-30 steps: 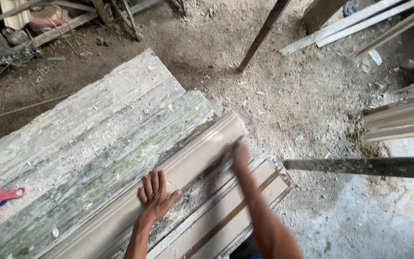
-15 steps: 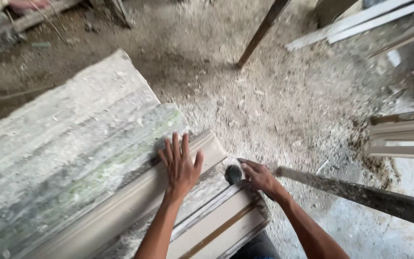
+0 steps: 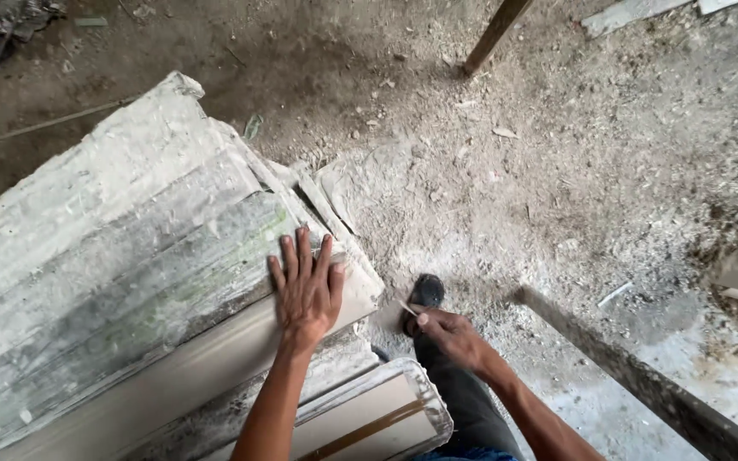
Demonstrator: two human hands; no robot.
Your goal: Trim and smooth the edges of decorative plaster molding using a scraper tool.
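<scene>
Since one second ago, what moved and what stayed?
The left hand slid along the pale moulding to its end and rests flat there. The right hand swung off the moulding, down beside it, and pinches a thin sliver whose kind I cannot tell. The moulding and the stacked slabs stayed put.

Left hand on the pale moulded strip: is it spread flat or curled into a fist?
Spread flat. The left hand lies palm down, fingers fanned apart, on the pale moulded strip.
</scene>
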